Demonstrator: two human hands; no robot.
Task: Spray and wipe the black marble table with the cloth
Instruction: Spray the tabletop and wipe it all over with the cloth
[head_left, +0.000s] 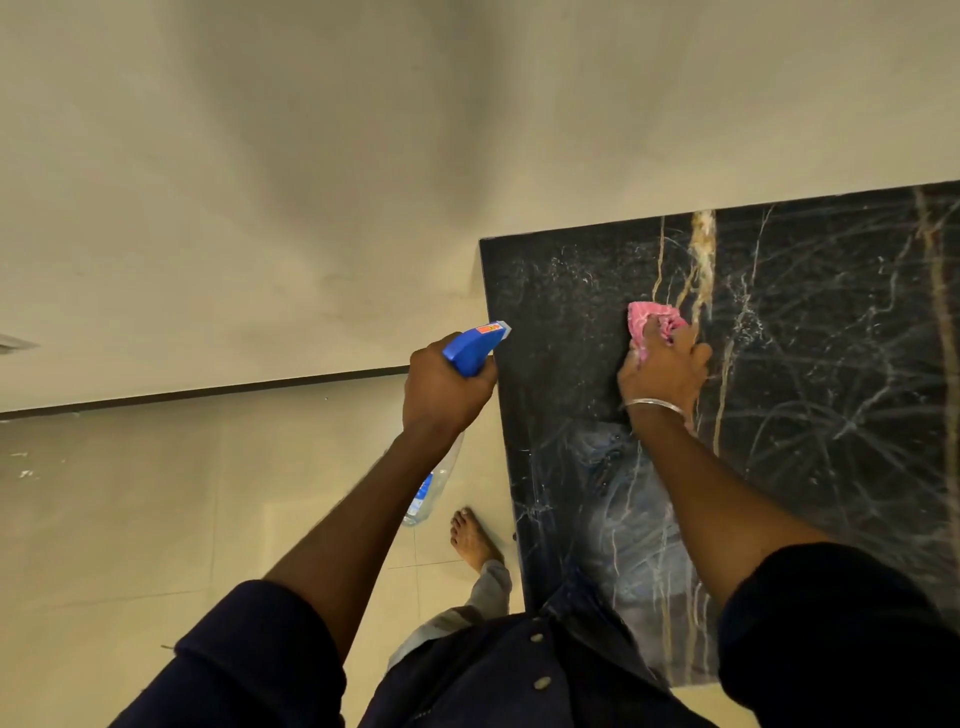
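Note:
The black marble table (810, 395) with white and gold veins fills the right half of the view. My right hand (662, 371) grips a bunched pink cloth (652, 319) and presses it on the tabletop near the left edge. My left hand (441, 389) holds a spray bottle (475, 348) by its blue trigger head, just off the table's left edge, nozzle pointing toward the table. The clear bottle body hangs below my wrist. Droplets and wet streaks show on the marble around the cloth.
A beige wall (311, 182) stands behind the table, with a dark skirting line at its base. The tiled floor (130, 519) lies to the left. My bare foot (472, 540) stands beside the table's left edge.

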